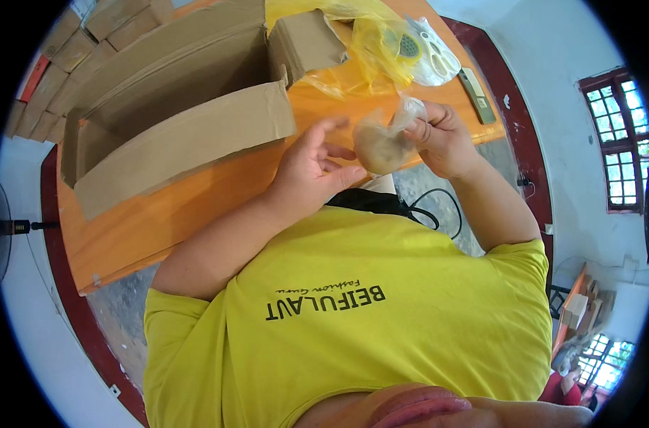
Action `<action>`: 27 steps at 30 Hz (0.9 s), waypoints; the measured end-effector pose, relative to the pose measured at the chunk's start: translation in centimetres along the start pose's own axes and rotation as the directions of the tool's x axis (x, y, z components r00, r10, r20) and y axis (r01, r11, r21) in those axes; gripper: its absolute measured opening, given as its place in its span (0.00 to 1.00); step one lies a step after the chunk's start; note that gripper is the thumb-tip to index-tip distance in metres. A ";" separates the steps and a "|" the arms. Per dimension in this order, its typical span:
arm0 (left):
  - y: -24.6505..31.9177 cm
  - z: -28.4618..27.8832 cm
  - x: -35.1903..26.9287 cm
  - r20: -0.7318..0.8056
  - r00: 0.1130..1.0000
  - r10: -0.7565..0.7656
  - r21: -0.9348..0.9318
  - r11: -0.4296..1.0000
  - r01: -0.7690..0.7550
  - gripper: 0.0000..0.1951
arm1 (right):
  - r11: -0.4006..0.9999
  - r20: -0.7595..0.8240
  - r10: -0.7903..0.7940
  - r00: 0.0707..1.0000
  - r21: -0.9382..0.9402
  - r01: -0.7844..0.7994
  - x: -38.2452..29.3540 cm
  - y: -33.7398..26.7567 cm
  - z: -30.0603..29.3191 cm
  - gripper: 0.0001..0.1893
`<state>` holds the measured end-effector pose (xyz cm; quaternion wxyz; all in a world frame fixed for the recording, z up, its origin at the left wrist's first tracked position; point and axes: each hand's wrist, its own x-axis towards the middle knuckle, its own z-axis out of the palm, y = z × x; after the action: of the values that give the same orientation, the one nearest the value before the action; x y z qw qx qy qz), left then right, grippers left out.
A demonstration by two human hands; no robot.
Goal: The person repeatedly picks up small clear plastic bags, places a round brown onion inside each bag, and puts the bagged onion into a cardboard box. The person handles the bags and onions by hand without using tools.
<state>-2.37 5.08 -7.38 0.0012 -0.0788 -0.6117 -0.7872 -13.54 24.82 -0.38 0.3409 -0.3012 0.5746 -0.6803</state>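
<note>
My right hand pinches the gathered neck of a small clear plastic bag between thumb and fingers. Inside the bag hangs a rounded brownish thing, blurred by the film, so its kind is unclear. My left hand is just left of the bag, fingers spread and curved towards it. The left thumb tip comes close to the bag's underside; whether it touches cannot be made out. Both hands are above the near edge of an orange wooden table.
A long open cardboard box takes up the table's left, beside a smaller cardboard box. Behind lie yellow plastic bags, white-handled scissors and a flat olive-green object. Cartons are stacked far left.
</note>
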 end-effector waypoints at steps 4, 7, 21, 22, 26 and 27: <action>0.7 0.1 -0.5 0.036 0.999 -0.026 -0.172 0.985 0.032 0.40 | 0.999 0.098 -0.037 0.994 0.033 0.034 0.0 0.4 0.6 0.11; 0.8 -0.6 -0.7 0.254 0.950 -0.180 -0.405 0.872 0.273 0.39 | 0.997 0.178 -0.080 0.981 -0.003 0.082 0.4 -0.1 1.8 0.14; -1.1 -4.0 -0.1 0.304 0.945 -0.120 -0.377 0.896 0.235 0.18 | 0.992 0.330 -0.116 0.937 0.083 0.094 2.3 -0.7 2.2 0.16; -1.2 -4.1 -0.1 0.276 0.954 -0.115 -0.395 0.891 0.222 0.17 | 0.990 0.324 -0.125 0.938 0.103 0.096 2.4 -0.6 2.3 0.15; -0.9 -4.1 0.0 0.235 0.965 -0.116 -0.487 0.845 0.220 0.19 | 0.985 0.334 -0.135 0.933 0.149 0.089 3.0 -0.9 1.8 0.13; -0.3 -3.6 0.1 0.255 0.960 -0.116 -0.523 0.818 0.238 0.21 | 0.985 0.340 -0.131 0.931 0.153 0.083 3.1 -1.2 1.6 0.13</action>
<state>-2.94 1.66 -8.58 -0.1600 -0.1015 -0.3616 -0.9129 -14.16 21.53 1.09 0.4193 -0.4238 0.4402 -0.6714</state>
